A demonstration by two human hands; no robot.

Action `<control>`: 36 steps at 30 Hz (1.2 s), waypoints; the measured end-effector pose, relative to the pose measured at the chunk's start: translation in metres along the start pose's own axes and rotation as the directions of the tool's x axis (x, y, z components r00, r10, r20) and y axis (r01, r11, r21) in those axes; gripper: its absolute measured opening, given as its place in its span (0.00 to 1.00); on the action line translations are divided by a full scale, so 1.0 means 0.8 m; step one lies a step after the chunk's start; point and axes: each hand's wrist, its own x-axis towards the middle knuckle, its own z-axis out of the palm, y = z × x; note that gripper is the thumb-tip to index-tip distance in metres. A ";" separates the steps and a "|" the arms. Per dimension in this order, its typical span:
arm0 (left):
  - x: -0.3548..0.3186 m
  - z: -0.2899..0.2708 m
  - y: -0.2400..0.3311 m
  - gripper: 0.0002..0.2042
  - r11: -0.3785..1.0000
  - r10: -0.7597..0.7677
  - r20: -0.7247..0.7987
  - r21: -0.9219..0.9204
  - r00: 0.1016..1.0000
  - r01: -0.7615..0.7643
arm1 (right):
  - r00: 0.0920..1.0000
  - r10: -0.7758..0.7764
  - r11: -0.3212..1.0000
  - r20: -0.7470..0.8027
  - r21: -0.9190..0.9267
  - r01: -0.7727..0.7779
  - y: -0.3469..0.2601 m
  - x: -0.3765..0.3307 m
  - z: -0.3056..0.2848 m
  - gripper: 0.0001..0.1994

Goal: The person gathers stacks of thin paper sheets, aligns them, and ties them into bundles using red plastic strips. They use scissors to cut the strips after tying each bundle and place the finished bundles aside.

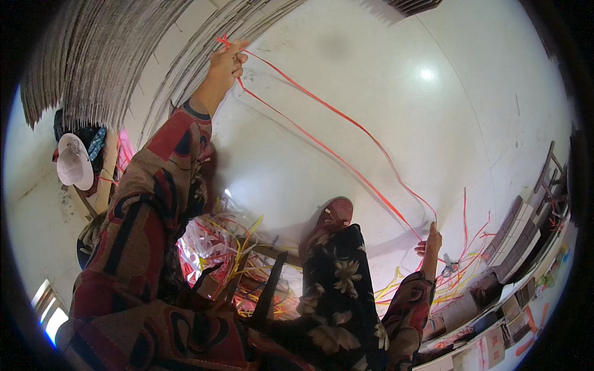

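A pale, glossy floor [383, 123] fills most of the view, with a bright spot of reflected light near its far side. The left hand [226, 62] is raised high, fingers closed tight around a thin red ribbon [334, 151], pinching it near the stacked cardboard sheets [105, 55] that curve across the upper left. From that grip two strands of ribbon run down across the floor to the right hand [431, 244], which is held low with fingers curled; the ribbon meets it at the top, though whether the fingers truly clamp it is hard to tell because the hand is small and seen from behind. Both arms wear patterned red and brown sleeves [142, 229].

A knee in dark flowered cloth [337, 290] rises in the middle, with a reddish slipper [331, 216] at its end. A tangle of loose red and yellow strips [229, 247] lies by the lap, partly hidden behind the left arm and a dark bag strap. More strips [458, 266] are scattered on the floor beside the right hand. A white hat [74, 162] sits at the left edge. Boxes and shelves [513, 241] crowd the right rim, bent and blurred by the lens. The broad middle of the floor between the hands lies open.
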 end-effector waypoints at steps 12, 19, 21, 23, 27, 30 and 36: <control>-0.010 -0.057 -0.114 0.48 0.719 0.418 -0.357 0.692 0.836 -0.064 | 0.952 -0.259 0.942 -0.163 -0.263 0.211 -0.006 0.036 -0.001 0.30; -0.042 -0.039 -0.119 0.49 0.452 0.468 -0.236 0.892 0.852 -0.001 | 0.825 -0.491 0.738 -0.278 -0.637 0.224 0.070 0.104 -0.027 0.27; -0.046 -0.043 -0.111 0.44 0.415 0.511 -0.268 0.909 0.817 0.038 | 0.838 -0.439 0.743 -0.324 -0.655 0.136 0.047 0.081 -0.023 0.27; -0.062 -0.055 -0.104 0.38 0.364 0.452 -0.275 0.925 0.848 0.106 | 0.789 -0.472 0.731 -0.393 -0.675 0.100 0.004 0.023 -0.006 0.26; -0.052 -0.101 -0.054 0.24 0.149 0.346 0.199 0.953 0.917 -0.263 | 0.606 -0.666 0.635 -0.435 -0.757 0.155 -0.052 -0.046 0.016 0.30; -0.049 -0.077 0.013 0.20 0.156 -0.010 0.519 0.845 0.855 -0.512 | 0.492 -0.779 0.592 -0.389 -0.717 0.369 -0.074 -0.077 0.023 0.32; -0.111 -0.112 0.169 0.23 -0.045 -0.038 0.717 0.694 0.696 -0.718 | 0.435 -0.893 0.439 -0.114 -0.013 0.898 -0.154 -0.100 0.095 0.30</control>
